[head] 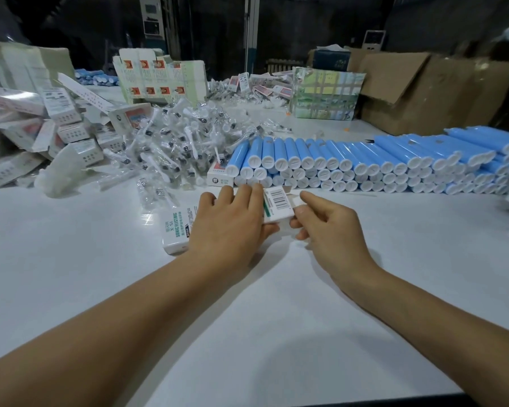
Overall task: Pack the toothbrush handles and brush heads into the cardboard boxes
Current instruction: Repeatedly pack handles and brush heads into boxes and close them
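Hands meet over one white cardboard box [218, 223] lying flat on the white table [100, 289], its long axis running from lower left to upper right, with the barcoded end toward the stacked blue toothbrush handles [350, 163]. The left hand [229, 227] presses down across the middle of the box, fingers straight and spread over its top face, so it pins the box and does not clasp it. The right hand [326, 227] works at the far right end, where thumb and forefinger pinch the small end flap [296, 202] beside the barcode; whether that flap is being tucked shut or pulled open I cannot tell from this angle, since the fingers cover the edge. That end is what the coming move turns on: it faces right and slightly away from the person, so the right hand is the nearer one to it and the left serves only as an anchor. The handles lie in a long stacked row just beyond the box, white caps facing the person, well within reach of either hand. The bagged brush heads [177, 148] are heaped further back on the left, nearer the left hand. More printed boxes [71, 130] are tumbled beyond that heap.
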Available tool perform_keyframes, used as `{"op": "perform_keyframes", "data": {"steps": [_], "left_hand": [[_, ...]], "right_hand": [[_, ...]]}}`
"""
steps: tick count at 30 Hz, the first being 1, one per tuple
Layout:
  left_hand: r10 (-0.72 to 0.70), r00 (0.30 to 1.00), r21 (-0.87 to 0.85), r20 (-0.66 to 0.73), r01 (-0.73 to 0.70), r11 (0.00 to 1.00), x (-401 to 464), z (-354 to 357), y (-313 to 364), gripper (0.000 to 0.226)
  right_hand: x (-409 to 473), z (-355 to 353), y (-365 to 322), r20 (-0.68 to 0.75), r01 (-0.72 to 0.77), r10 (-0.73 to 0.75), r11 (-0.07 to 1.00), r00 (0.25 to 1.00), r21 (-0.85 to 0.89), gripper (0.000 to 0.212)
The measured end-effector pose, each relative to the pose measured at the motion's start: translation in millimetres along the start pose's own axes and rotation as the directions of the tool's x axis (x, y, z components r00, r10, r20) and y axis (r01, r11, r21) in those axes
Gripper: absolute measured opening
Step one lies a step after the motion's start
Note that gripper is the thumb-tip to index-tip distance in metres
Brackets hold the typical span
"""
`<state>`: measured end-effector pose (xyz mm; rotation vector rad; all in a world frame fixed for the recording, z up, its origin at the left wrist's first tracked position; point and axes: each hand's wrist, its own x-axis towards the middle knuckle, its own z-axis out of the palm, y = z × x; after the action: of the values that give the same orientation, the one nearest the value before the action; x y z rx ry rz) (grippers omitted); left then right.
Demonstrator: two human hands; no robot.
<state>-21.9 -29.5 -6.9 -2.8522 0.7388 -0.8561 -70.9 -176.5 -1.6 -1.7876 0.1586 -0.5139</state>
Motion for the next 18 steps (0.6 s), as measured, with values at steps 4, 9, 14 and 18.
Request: {"op": "perform_keyframes", "data": {"steps": [4, 9, 14, 18], "left_hand": [[0.032, 0.999, 0.009, 0.016, -0.032, 0.999, -2, -1, 6, 0.072], [0.062, 0.998, 0.049, -0.005, -0.062, 0.997, -5, -3, 7, 0.074], [0.074, 0.997, 0.053, -0.022, -0.072, 0.996, -6, -4, 9, 0.075], [0.057, 0.998, 0.023, -0.023, -0.057, 0.998, -5, -3, 8, 0.073]], "right_hand": [[9, -1, 1, 0.042, -0.031, 0.035, 0.995, 0.999, -0.090, 0.052], [10, 2, -2, 0.036, 0.008, -0.001, 0.983, 0.999, -0.186, 0.019], [7, 4, -3, 0.045, 0.046, -0.036, 0.965, 0.998, -0.259, 0.024], [8, 4, -3, 0.121, 0.093, -0.060, 0.954, 0.991, -0.285, 0.024]]}}
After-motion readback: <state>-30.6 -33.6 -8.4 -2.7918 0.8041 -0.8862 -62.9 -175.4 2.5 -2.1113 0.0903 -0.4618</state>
